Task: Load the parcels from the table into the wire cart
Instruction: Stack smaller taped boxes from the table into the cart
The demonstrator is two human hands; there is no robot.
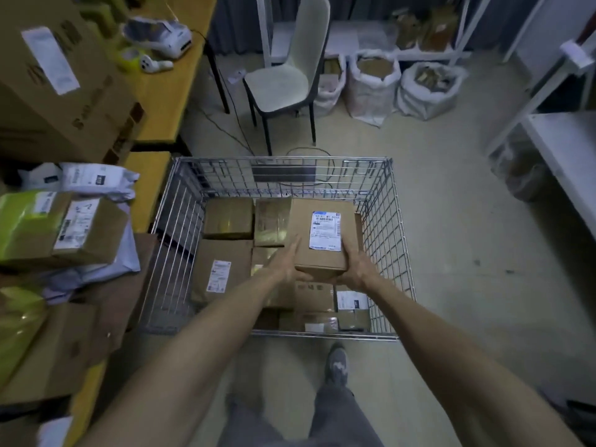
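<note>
Parcel (322, 253), brown cardboard with a white label (325, 230) on top, is held over the wire cart (322, 335), toward its far right corner, above the boxes (222, 272) stacked inside. Left hand (285, 262): fingers straight and close together, pressed flat to the left side of the carton. Right hand (354, 269): fingers likewise extended, laid against the right side. Both thumbs are seen at the near lower edge. The carton is carried level between the two palms. Further packages (64, 227) are piled along the table (151, 185) edge, left of the cart
</note>
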